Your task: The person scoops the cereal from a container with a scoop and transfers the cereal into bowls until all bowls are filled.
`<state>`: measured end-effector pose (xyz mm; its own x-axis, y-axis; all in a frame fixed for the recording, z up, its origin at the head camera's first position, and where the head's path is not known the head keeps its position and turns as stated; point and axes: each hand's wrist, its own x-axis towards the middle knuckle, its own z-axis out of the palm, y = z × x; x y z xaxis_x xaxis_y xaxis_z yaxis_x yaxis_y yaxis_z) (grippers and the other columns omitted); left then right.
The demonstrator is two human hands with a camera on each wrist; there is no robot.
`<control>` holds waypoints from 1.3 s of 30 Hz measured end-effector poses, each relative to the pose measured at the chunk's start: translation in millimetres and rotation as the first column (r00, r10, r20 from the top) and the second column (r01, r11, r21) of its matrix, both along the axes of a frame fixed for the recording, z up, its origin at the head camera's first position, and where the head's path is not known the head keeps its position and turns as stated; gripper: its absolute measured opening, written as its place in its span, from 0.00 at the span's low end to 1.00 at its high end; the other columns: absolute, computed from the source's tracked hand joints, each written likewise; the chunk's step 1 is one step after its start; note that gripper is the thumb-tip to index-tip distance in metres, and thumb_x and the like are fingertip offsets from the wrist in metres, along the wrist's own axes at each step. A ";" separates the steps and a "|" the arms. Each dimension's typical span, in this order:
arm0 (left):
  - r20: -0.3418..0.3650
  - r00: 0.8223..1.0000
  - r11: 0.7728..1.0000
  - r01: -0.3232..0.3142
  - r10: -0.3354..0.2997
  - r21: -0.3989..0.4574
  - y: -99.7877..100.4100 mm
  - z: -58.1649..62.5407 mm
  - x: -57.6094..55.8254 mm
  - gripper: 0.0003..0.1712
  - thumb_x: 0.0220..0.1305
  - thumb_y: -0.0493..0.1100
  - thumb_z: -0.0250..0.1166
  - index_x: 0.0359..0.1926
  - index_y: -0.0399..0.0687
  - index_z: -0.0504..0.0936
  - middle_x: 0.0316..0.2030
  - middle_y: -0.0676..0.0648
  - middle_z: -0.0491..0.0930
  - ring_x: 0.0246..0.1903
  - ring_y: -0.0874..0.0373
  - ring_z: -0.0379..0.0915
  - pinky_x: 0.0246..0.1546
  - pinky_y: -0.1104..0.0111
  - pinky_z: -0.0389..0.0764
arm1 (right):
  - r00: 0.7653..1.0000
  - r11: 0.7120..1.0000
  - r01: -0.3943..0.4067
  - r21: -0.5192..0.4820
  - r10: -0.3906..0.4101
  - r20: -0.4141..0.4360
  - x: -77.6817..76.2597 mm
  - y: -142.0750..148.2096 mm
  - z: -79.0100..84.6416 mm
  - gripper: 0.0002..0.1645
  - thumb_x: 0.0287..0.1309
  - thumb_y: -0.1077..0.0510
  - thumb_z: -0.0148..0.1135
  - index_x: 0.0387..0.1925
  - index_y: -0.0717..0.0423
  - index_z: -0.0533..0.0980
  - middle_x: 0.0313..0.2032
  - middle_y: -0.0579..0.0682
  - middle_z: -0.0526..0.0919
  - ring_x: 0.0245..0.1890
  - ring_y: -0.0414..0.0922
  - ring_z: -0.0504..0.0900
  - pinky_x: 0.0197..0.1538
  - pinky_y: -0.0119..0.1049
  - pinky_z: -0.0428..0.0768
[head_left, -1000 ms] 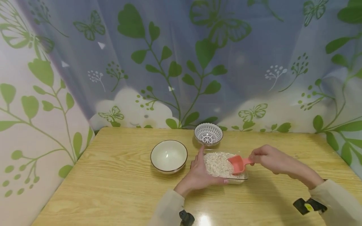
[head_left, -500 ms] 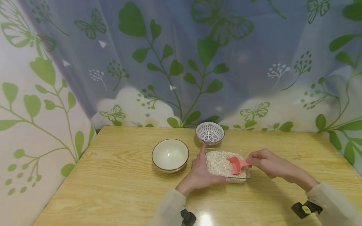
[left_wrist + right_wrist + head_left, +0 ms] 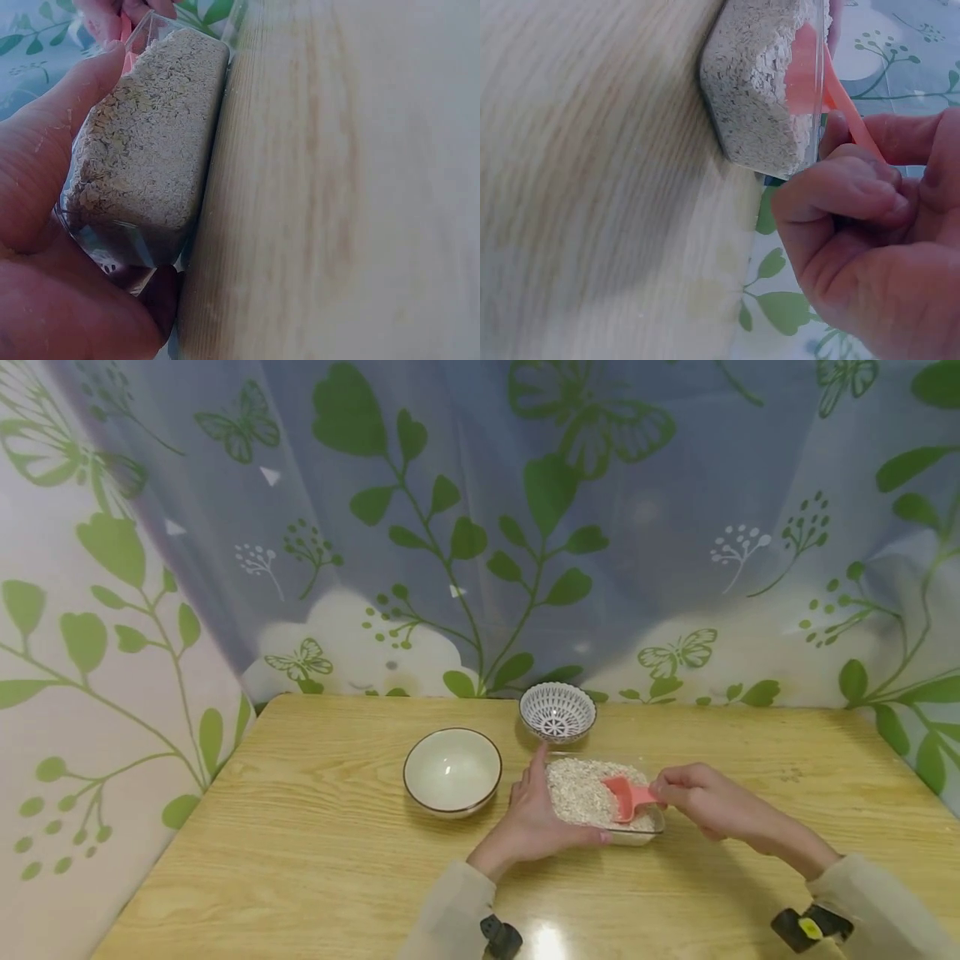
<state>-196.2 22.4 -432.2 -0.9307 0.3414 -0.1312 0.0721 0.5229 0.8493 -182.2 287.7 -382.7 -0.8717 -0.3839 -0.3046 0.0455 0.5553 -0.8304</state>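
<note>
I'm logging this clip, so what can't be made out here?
- Head: the left end of the container, behind the left hand.
- Left wrist: most of the scoop, behind the flakes and left hand.
- Right wrist: the scoop handle's end, behind the right hand.
- Right wrist: the container's far end, cut off by the top edge.

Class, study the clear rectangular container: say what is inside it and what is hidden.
Inside the container are pale flakes and a pink scoop, partly sunk into them, its handle sticking out. The scoop's buried edge is covered; anything deep within the flakes cannot be seen.
</note>
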 end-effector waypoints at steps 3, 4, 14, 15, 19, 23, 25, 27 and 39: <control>-0.007 1.000 1.000 -0.001 0.001 -0.003 -0.4 -0.4 -0.7 0.83 0.39 0.65 0.84 0.83 0.63 0.33 0.81 0.40 0.47 0.80 0.35 0.39 0.74 0.35 0.56 | 0.998 0.997 0.001 -0.079 0.004 0.070 -0.3 5.3 -1.8 0.23 0.81 0.49 0.43 0.42 0.65 0.72 0.15 0.40 0.53 0.14 0.39 0.47 0.18 0.32 0.52; -0.005 1.000 1.000 0.000 0.000 -0.003 -0.5 -0.4 -0.9 0.83 0.39 0.64 0.84 0.83 0.63 0.33 0.81 0.40 0.47 0.80 0.34 0.39 0.74 0.35 0.56 | 0.996 0.995 0.003 -0.103 0.007 0.094 -0.1 7.4 -2.6 0.23 0.81 0.48 0.43 0.41 0.65 0.71 0.16 0.41 0.53 0.15 0.39 0.47 0.18 0.33 0.52; 0.008 1.000 1.000 0.001 -0.001 0.010 -0.2 0.5 0.3 0.83 0.39 0.63 0.84 0.83 0.62 0.33 0.82 0.40 0.46 0.80 0.34 0.38 0.74 0.34 0.54 | 0.964 0.964 0.076 -0.253 -0.007 0.265 1.7 17.4 -16.3 0.19 0.82 0.47 0.41 0.32 0.52 0.63 0.18 0.41 0.49 0.16 0.39 0.44 0.22 0.35 0.47; 0.006 1.000 1.000 0.001 -0.001 0.013 -0.1 0.8 0.6 0.83 0.39 0.63 0.85 0.83 0.62 0.34 0.82 0.40 0.46 0.80 0.33 0.38 0.74 0.34 0.54 | 0.964 0.963 0.078 -0.259 -0.006 0.267 1.6 17.7 -17.3 0.19 0.81 0.47 0.41 0.32 0.52 0.63 0.18 0.42 0.49 0.16 0.39 0.44 0.22 0.35 0.47; 0.003 1.000 1.000 -0.001 0.001 0.013 0.0 1.2 0.5 0.83 0.39 0.63 0.85 0.83 0.62 0.34 0.82 0.40 0.46 0.80 0.33 0.38 0.74 0.34 0.55 | 0.963 0.959 0.079 -0.273 -0.003 0.269 1.0 18.0 -19.9 0.19 0.81 0.46 0.42 0.34 0.52 0.65 0.18 0.42 0.49 0.16 0.40 0.43 0.22 0.36 0.47; 0.002 1.000 1.000 0.000 0.000 0.013 -0.2 1.0 0.0 0.83 0.39 0.63 0.85 0.83 0.63 0.34 0.82 0.40 0.46 0.80 0.33 0.39 0.74 0.34 0.55 | 0.961 0.952 0.080 -0.295 0.005 0.276 1.6 20.7 -22.3 0.19 0.81 0.46 0.42 0.34 0.52 0.66 0.17 0.41 0.51 0.16 0.40 0.44 0.22 0.36 0.48; 0.003 1.000 1.000 0.003 -0.003 0.018 -0.6 0.6 0.2 0.83 0.39 0.63 0.84 0.83 0.63 0.34 0.82 0.40 0.46 0.80 0.33 0.39 0.74 0.33 0.55 | 0.957 0.943 0.083 -0.322 0.015 0.290 1.9 23.5 -24.0 0.18 0.81 0.46 0.42 0.34 0.50 0.66 0.18 0.41 0.52 0.16 0.40 0.45 0.23 0.37 0.48; 0.008 1.000 1.000 0.003 -0.003 0.019 -1.0 0.6 0.5 0.83 0.39 0.63 0.84 0.83 0.64 0.33 0.81 0.39 0.46 0.80 0.34 0.39 0.74 0.34 0.55 | 0.952 0.932 0.090 -0.350 0.023 0.307 1.8 26.8 -26.6 0.18 0.81 0.46 0.42 0.34 0.49 0.67 0.18 0.41 0.54 0.17 0.40 0.45 0.23 0.37 0.49; -0.001 1.000 1.000 0.009 -0.009 0.019 -1.2 -0.1 -0.5 0.83 0.40 0.65 0.84 0.83 0.63 0.33 0.81 0.37 0.48 0.80 0.34 0.40 0.74 0.34 0.56 | 0.914 0.807 0.049 -0.589 0.201 0.352 0.4 37.9 -38.2 0.18 0.84 0.50 0.34 0.42 0.49 0.71 0.21 0.41 0.59 0.18 0.42 0.45 0.25 0.39 0.46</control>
<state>-196.7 21.1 -432.3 -0.9277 0.3521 -0.1240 0.0773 0.5061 0.8590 -181.8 325.6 -420.9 -0.6935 -0.6542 -0.3018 0.4027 -0.0046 -0.9153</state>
